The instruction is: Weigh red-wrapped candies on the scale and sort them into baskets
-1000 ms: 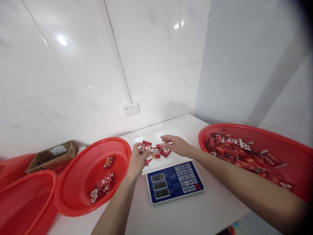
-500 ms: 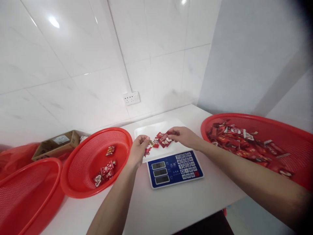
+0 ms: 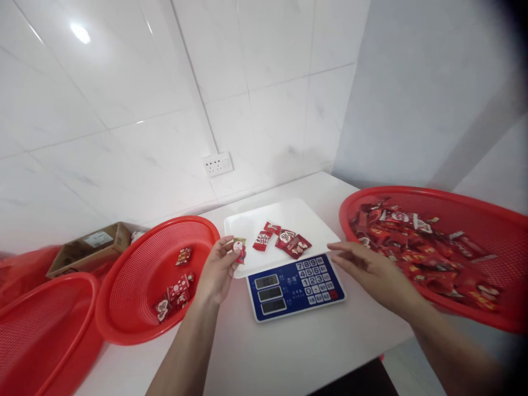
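Between thumb and fingers, my left hand (image 3: pixel 218 269) pinches a small red and gold candy packet (image 3: pixel 240 250) over the left edge of the scale's white pan (image 3: pixel 247 217). Several red wrapped candies (image 3: pixel 295 246) lie on that pan. My right hand (image 3: pixel 371 269) holds nothing, its fingers stretched out just right of the scale's blue keypad panel (image 3: pixel 295 286). To its right stands a large red basket (image 3: pixel 412 192) with a heap of red candy packets (image 3: pixel 408 242). A second red basket (image 3: pixel 124 291), left of my left hand, holds several candies (image 3: pixel 179 289).
Another red basket (image 3: pixel 82 324) stands at the lower left. Behind it are an open cardboard box (image 3: pixel 88 247) and a red plastic bag (image 3: pixel 27 275). A wall socket (image 3: pixel 218 164) sits on the tiled wall behind the white table (image 3: pixel 243 352).
My right hand has let go of a red candy on the pan and drawn back to the right, opening. My left hand has shifted slightly left and down, still holding its packet.
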`<state>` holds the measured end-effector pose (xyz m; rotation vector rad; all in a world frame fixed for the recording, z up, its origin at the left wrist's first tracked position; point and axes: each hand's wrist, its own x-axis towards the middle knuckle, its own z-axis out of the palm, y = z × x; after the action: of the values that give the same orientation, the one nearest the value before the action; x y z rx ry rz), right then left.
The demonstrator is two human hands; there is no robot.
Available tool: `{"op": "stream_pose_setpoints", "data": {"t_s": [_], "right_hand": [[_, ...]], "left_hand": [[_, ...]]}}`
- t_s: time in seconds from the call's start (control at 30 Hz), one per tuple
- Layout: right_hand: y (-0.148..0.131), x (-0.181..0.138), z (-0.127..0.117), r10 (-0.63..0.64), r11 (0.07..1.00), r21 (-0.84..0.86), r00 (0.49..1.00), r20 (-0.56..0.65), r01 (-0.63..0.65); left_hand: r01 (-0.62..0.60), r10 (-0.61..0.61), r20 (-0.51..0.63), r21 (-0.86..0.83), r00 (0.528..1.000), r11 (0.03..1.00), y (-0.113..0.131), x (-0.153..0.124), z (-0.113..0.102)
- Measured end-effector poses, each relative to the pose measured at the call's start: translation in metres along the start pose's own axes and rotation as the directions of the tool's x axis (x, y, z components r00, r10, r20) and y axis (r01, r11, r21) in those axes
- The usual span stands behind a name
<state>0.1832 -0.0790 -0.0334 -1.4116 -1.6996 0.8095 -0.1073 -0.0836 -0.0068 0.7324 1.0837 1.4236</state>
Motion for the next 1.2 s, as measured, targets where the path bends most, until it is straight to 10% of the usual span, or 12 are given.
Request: {"op": "stream_pose_setpoints", "data": {"t_s": [0.47, 0.67, 1.0, 1.2], "right_hand": [[0.013, -0.026, 0.000, 0.041, 0.997, 0.064, 0.998, 0.049, -0.044], [0.010, -0.027, 0.009, 0.053, 0.997, 0.049, 0.992, 0.119, -0.059], [0.013, -0.036, 0.007, 0.017, 0.998, 0.050, 0.993, 0.114, -0.023], [0.010, -0.040, 0.004, -0.001, 1.000, 0.012, 0.995, 0.097, -0.001]], "left_hand": [[-0.482, 0.328, 0.353, 0.626, 0.876, 0.613, -0.040, 0.021, 0.044], [-0.583, 0.166, 0.559, 0.775, 0.812, 0.244, -0.051, 0.037, 0.068], [-0.575, -0.058, 0.576, 0.817, 0.815, 0.035, -0.050, 0.076, 0.076], [-0.570, 0.023, 0.570, 0.821, 0.821, -0.023, -0.030, 0.054, 0.076]]}}
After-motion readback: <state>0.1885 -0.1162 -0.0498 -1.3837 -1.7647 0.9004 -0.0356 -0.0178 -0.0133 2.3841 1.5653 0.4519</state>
